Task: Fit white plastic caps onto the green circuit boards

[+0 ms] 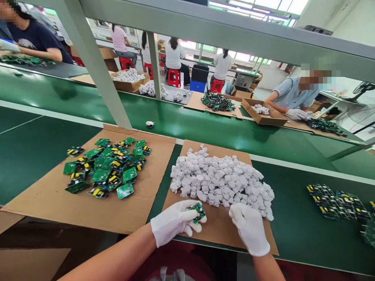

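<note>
My left hand (pixel 181 219), in a white glove, grips a small green circuit board (pixel 198 212) with parts mounted on it, between thumb and fingers. To the right, my gloved right hand (pixel 249 226) is closed, fingers curled together at the near edge of a heap of small white pieces (pixel 216 177). Whatever its fingertips hold, if anything, is hidden. The heap lies on a cardboard sheet (pixel 216 230). On the left, a pile of green circuit boards (pixel 109 166) with yellow and black parts rests on another cardboard sheet (pixel 43 199).
More boards (pixel 340 203) stand in rows at the right. Beyond the piles runs a green belt (pixel 187 132) carrying one white-topped piece (pixel 150 124). A slanted metal post (pixel 99 66) rises at left. Across the belt, a co-worker (pixel 295 93) sits by a cardboard box (pixel 263 115).
</note>
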A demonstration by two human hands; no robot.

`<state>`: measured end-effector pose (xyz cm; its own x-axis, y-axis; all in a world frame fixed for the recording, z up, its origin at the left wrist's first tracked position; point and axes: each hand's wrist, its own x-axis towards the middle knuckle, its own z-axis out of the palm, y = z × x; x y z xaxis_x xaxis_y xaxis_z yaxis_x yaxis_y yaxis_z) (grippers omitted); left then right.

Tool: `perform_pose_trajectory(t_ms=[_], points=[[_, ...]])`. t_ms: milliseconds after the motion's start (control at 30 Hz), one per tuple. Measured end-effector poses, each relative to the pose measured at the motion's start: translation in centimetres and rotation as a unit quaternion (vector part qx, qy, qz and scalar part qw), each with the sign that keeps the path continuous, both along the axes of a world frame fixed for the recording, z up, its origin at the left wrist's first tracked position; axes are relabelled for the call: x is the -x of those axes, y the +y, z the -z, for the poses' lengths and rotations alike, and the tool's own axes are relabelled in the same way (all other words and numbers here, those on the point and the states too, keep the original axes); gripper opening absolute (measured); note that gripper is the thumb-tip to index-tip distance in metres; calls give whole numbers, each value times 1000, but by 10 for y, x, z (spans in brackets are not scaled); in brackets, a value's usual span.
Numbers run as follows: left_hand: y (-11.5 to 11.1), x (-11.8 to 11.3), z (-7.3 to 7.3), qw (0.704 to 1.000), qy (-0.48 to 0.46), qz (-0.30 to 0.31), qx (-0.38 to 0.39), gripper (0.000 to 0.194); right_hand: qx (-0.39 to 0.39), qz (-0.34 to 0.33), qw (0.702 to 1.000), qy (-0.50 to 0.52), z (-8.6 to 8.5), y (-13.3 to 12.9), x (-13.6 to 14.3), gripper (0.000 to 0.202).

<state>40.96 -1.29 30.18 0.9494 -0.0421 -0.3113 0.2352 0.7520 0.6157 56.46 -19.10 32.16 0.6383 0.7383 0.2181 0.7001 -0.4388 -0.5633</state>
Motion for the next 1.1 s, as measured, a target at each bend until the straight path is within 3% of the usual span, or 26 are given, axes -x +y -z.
perform_pose_trajectory(t_ms=[100, 167, 300, 367, 500, 667, 833, 1000, 1100], points=[[-1, 0, 3, 1000, -3, 5, 7, 28, 59, 56, 984, -155, 22, -16, 17, 47], [-1, 1, 5, 1000, -2, 8, 8, 29, 80, 60, 964, -246, 37, -18, 34, 41], [0, 3, 6, 1000, 13, 7, 7, 33, 118, -65, 935, -329, 55, -22, 59, 58], [0, 4, 5, 1000, 23, 4, 0, 38, 147, -77, 931, -325, 56, -30, 57, 62], [-2, 4, 5, 999, 46, -11, -20, 53, 170, 7, 936, -307, 53, -44, 50, 65], [-5, -1, 4, 997, 52, -34, -50, 51, 194, -140, 930, -278, 47, -39, 60, 75], [-5, 1, 0, 996, 48, -36, -60, 51, 205, -29, 941, -269, 41, -38, 52, 69], [-8, 1, -2, 999, 21, -18, -36, 50, 198, -108, 937, -266, 41, -33, 59, 67], [-11, -1, -2, 999, 23, -24, -39, 42, 187, -23, 948, -257, 40, -31, 51, 56]])
